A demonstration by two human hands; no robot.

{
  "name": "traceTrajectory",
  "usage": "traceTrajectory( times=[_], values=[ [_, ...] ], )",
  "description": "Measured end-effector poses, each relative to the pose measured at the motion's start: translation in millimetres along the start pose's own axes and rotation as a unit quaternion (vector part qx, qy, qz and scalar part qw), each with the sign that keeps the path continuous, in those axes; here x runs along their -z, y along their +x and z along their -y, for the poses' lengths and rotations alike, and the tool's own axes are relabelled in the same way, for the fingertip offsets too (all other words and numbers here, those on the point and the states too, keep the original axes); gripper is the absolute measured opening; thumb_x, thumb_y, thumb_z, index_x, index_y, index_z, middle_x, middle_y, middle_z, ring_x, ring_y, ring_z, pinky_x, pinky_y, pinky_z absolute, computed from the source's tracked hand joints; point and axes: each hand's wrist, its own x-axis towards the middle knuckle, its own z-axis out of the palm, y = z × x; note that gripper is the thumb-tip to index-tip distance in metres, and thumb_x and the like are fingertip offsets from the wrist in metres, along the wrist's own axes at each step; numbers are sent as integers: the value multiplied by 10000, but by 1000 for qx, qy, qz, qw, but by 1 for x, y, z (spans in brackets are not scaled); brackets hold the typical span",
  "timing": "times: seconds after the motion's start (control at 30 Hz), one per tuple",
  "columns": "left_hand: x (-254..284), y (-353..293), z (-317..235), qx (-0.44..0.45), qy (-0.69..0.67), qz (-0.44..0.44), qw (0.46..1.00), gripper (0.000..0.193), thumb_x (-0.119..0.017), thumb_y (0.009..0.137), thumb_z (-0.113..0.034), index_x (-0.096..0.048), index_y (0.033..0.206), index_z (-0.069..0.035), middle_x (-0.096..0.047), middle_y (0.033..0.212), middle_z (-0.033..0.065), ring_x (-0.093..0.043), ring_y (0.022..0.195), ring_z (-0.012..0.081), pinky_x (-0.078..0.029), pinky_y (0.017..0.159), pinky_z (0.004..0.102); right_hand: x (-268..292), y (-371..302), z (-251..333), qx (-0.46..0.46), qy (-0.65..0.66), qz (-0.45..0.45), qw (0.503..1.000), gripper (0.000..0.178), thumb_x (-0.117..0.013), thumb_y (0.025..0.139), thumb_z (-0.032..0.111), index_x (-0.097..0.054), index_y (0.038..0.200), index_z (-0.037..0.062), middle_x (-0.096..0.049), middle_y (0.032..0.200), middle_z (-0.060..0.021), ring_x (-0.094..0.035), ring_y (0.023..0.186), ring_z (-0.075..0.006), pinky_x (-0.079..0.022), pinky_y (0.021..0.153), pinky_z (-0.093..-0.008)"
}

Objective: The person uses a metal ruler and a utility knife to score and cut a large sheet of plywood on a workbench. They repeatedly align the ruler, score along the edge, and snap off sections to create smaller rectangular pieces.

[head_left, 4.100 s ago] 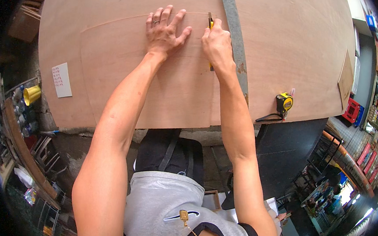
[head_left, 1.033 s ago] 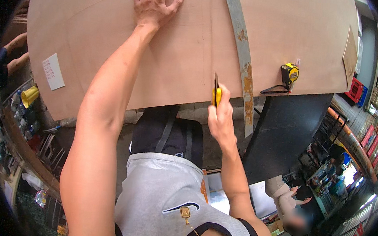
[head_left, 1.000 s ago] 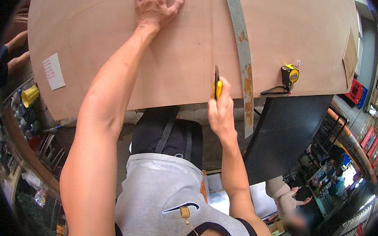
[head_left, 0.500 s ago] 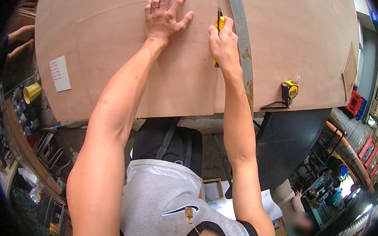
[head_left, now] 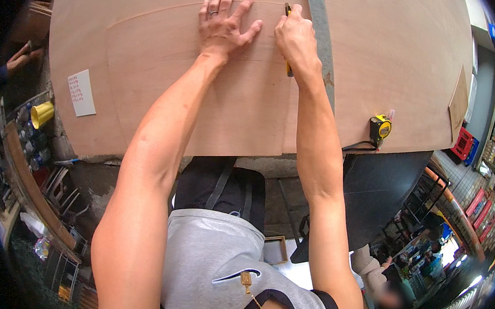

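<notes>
A large sheet of thin brown plywood (head_left: 166,91) lies before me, with faint lines running across it. My left hand (head_left: 224,29) is pressed on it, palm down with the fingers spread. To its right, my right hand (head_left: 297,42) is wrapped round a yellow and black utility knife (head_left: 288,9), whose front end points away from me. Its handle's rear end shows below my palm. A long grey metal straightedge (head_left: 323,51) lies on the wood just right of that hand. The blade's tip is too small to make out.
On the sheet's right lies a yellow and black tape measure (head_left: 380,127) with a strap. A white paper with red writing (head_left: 82,93) lies at the left. Another person's hand (head_left: 22,58) shows at the far left, and a person (head_left: 372,261) sits at lower right.
My right hand has slid the utility knife slightly away from me beside the straightedge. In the picture, my left hand sits slightly farther right, still flat on the plywood.
</notes>
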Motion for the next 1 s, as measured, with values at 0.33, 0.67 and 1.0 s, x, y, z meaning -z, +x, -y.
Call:
traceTrajectory(
  times=[0.33, 0.67, 1.0],
  values=[
    [2, -1, 0, 7, -16, 18, 1000, 560, -572, 838, -590, -535, 1324, -314, -452, 1390, 47, -388, 1313, 259, -247, 1128, 495, 2, 6, 8, -67, 20, 45, 997, 378, -550, 873, 137, -477, 1193, -51, -637, 1038, -329, -629, 1015, -463, -518, 884, -513],
    [2, -2, 2, -1, -11, 6, 1000, 557, -583, 827, -594, -557, 1304, -307, -469, 1366, 53, -403, 1295, 264, -274, 1107, 495, 12, 13, 17, -80, -18, 96, 992, 385, -550, 876, 153, -483, 1203, -39, -622, 1096, -328, -599, 1086, -459, -490, 939, -504],
    [6, -1, 1, 1, 13, 25, 1000, 589, -564, 829, -633, -511, 1343, -351, -441, 1409, 49, -378, 1331, 254, -222, 1120, 576, 1, -29, -1, -41, -65, 82, 994, 280, -398, 944, 141, -465, 1164, -20, -647, 920, -298, -677, 671, -373, -553, 662, -476]
  ],
)
